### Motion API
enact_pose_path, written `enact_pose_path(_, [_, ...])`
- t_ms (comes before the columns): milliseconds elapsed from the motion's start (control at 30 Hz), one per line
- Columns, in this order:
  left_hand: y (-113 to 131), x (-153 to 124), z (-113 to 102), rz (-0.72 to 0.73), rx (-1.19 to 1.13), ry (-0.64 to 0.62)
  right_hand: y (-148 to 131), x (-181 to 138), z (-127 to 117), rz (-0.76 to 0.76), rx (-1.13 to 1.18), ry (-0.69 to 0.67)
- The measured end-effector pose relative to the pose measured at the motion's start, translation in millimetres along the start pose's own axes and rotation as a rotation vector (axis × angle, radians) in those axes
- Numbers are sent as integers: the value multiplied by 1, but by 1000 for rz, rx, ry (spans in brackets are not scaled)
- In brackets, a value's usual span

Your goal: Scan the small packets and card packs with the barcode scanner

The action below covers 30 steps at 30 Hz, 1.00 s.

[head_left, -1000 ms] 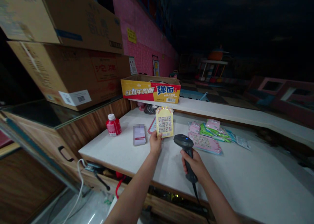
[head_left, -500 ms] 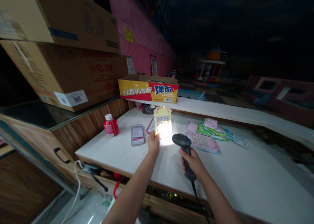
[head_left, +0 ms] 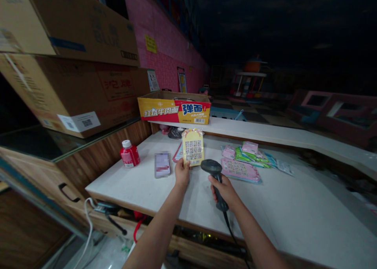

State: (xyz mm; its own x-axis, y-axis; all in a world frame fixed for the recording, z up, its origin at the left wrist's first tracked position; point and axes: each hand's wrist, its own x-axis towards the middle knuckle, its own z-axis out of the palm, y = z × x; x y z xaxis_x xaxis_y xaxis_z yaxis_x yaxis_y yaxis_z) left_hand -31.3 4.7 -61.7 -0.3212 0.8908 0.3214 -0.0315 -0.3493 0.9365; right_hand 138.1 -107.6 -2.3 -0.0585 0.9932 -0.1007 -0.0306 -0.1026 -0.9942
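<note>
My left hand [head_left: 182, 173] pinches the lower edge of a yellow sticker card [head_left: 193, 147] and holds it upright above the white counter [head_left: 294, 206]. My right hand [head_left: 224, 189] is wrapped round the handle of a black barcode scanner [head_left: 212, 171], whose head points at the card from just to its right. The scanner's cable [head_left: 234, 237] trails down past the counter's front edge. No light shows on the card.
A pile of pink and green packets [head_left: 246, 159] lies to the right of the scanner. A phone [head_left: 162, 164] and a red bottle [head_left: 129, 154] sit at the left. A yellow noodle box [head_left: 174, 108] rests on the raised shelf. Large cartons [head_left: 73, 84] are stacked at left.
Half a second ago a bright scanner light lit the lower part of the card; it is now off. Both hands and the view have shifted slightly left.
</note>
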Motion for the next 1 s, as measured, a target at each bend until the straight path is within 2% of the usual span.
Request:
enact_pose_path(167, [-3,2,-2,0,-19,-17,5,-2,-17,33,63,-11])
enact_pose_path(333, [-1,2,-2,-14,-67,-62,15,-8,-68,33,253,-1])
enact_pose_path(433, [3,1,0,-52,-138,-78,23,-10,-101,-11,419,9])
enact_pose_path(533, [7,0,2,-71,-151,-111,31,-10,-123,-70,602,-9])
enact_pose_path(667, [12,-1,2,-59,-114,-157,39,-9,-136,-129,774,-14])
enact_pose_path(900, [27,-3,5,-76,-81,-198,43,-8,-144,-202,911,-12])
enact_pose_path(1000, [37,-1,10,-126,-123,-194,43,-8,-148,-237,983,-14])
